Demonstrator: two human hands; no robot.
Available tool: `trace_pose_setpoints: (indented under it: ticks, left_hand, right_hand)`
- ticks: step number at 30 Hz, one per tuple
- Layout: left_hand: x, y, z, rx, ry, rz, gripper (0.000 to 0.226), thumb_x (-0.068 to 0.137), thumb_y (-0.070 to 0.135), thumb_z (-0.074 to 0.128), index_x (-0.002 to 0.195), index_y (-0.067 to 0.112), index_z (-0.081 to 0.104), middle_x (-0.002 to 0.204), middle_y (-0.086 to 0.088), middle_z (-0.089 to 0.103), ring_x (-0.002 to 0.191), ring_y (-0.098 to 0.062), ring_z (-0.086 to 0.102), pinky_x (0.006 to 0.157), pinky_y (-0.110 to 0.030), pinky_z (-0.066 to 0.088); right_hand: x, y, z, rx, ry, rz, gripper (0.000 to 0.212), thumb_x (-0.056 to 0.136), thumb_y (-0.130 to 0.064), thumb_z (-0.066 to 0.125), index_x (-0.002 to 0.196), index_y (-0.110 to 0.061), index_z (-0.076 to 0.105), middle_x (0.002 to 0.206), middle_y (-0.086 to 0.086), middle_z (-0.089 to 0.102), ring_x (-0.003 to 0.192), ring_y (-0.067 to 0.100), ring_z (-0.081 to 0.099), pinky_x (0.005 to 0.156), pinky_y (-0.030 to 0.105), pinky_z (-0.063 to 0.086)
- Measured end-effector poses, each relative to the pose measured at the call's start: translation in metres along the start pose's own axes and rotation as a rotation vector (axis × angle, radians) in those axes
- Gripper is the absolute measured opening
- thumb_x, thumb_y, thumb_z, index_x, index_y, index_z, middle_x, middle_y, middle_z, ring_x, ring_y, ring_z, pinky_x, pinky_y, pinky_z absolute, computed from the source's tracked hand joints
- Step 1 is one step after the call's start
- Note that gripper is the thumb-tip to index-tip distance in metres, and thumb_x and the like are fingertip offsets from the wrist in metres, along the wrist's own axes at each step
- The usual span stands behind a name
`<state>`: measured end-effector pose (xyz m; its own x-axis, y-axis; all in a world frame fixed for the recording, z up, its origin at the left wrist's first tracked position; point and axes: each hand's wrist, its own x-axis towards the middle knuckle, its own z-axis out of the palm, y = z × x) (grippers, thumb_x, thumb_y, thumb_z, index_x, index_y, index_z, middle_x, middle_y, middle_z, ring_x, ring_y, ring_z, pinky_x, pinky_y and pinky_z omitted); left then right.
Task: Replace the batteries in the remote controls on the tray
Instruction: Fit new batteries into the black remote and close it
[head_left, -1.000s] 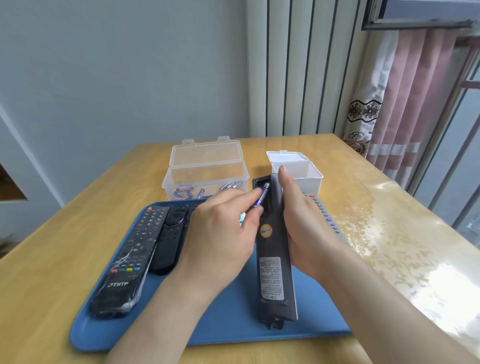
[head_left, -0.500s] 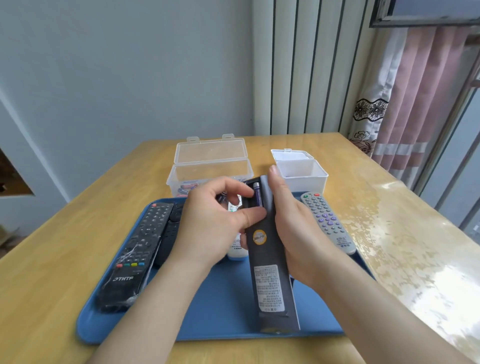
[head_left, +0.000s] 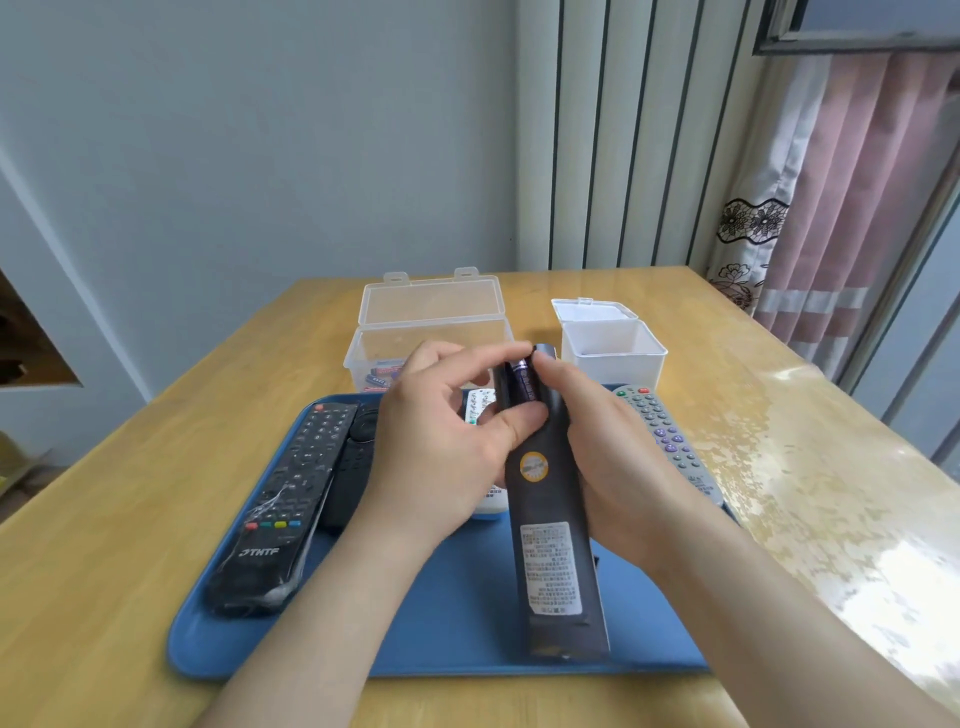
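Observation:
A long dark grey remote (head_left: 553, 525) is held face down above the blue tray (head_left: 452, 629), its battery bay open at the far end. My right hand (head_left: 613, 462) grips its right side, index finger along the top edge. A purple battery (head_left: 522, 382) lies in the bay. My left hand (head_left: 441, 441) grips the remote's left side, thumb pressing just below the battery, fingertips at the battery's far end. On the tray lie a black TKTF remote (head_left: 280, 509), a smaller black remote (head_left: 353, 467), a white remote (head_left: 480, 410) partly hidden, and a grey remote (head_left: 670, 441).
A clear lidded box (head_left: 431, 332) with several batteries stands open behind the tray. A small white box (head_left: 613, 343) stands open to its right. The wooden table (head_left: 805, 467) has a glossy cover. Wall and curtains lie behind.
The battery went from my left fingertips into the remote's bay. My left thumb now presses beside it. The remote was raised and tilted slightly toward me.

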<state>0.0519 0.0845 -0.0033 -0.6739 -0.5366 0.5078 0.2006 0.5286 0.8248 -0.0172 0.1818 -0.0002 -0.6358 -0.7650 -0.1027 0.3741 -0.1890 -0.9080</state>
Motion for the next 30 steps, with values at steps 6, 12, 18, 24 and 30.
trace_pose_setpoints:
  ticks: [6, 12, 18, 24, 30]
  left_hand:
    - [0.0, -0.004, 0.004, -0.001, 0.035, 0.056, 0.03, 0.068, 0.01, 0.08, 0.081, 0.031, 0.064, 0.083, 0.011, 0.062, 0.065, -0.016, 0.06, 0.058, -0.044, 0.056]
    - [0.002, 0.006, -0.003, -0.175, 0.028, 0.011, 0.024, 0.088, 0.001, 0.064, 0.096, 0.021, 0.071, 0.081, -0.004, 0.06, 0.052, -0.007, 0.055, 0.052, -0.018, 0.049]
    - [0.003, -0.003, -0.006, 0.191, 0.024, 0.187, 0.016, 0.089, 0.01, 0.066, 0.098, 0.019, 0.075, 0.088, 0.007, 0.066, 0.076, 0.001, 0.063, 0.066, -0.005, 0.043]
    - [0.007, -0.011, -0.016, 0.461, -0.05, 0.295, 0.026, 0.084, 0.025, 0.063, 0.107, 0.032, 0.073, 0.085, 0.013, 0.063, 0.075, -0.005, 0.056, 0.065, -0.021, 0.045]
    - [0.009, 0.002, -0.018, 0.135, -0.018, 0.025, 0.017, 0.086, 0.008, 0.067, 0.081, 0.022, 0.075, 0.071, 0.01, 0.067, 0.058, -0.002, 0.057, 0.054, -0.008, 0.04]
  right_hand:
    - [0.003, 0.001, -0.004, 0.063, 0.003, 0.032, 0.04, 0.099, -0.041, 0.045, 0.098, -0.007, 0.065, 0.083, 0.02, 0.063, 0.071, 0.031, 0.056, 0.066, 0.037, 0.046]
    - [0.006, 0.0, -0.009, 0.157, -0.049, 0.018, 0.053, 0.098, -0.043, 0.046, 0.118, 0.004, 0.061, 0.088, 0.017, 0.062, 0.065, 0.025, 0.059, 0.059, 0.033, 0.052]
    - [0.001, -0.007, -0.008, 0.13, 0.011, -0.04, 0.029, 0.097, -0.028, 0.05, 0.099, -0.004, 0.068, 0.078, 0.014, 0.063, 0.062, 0.022, 0.058, 0.061, 0.033, 0.05]
    - [0.002, -0.007, -0.01, 0.05, 0.065, -0.052, 0.032, 0.098, -0.029, 0.051, 0.106, -0.002, 0.066, 0.079, 0.016, 0.066, 0.067, 0.023, 0.062, 0.064, 0.034, 0.052]
    - [0.005, -0.003, -0.008, 0.065, 0.034, -0.022, 0.051, 0.1, -0.045, 0.042, 0.113, -0.001, 0.064, 0.085, 0.014, 0.069, 0.067, 0.021, 0.062, 0.061, 0.033, 0.05]
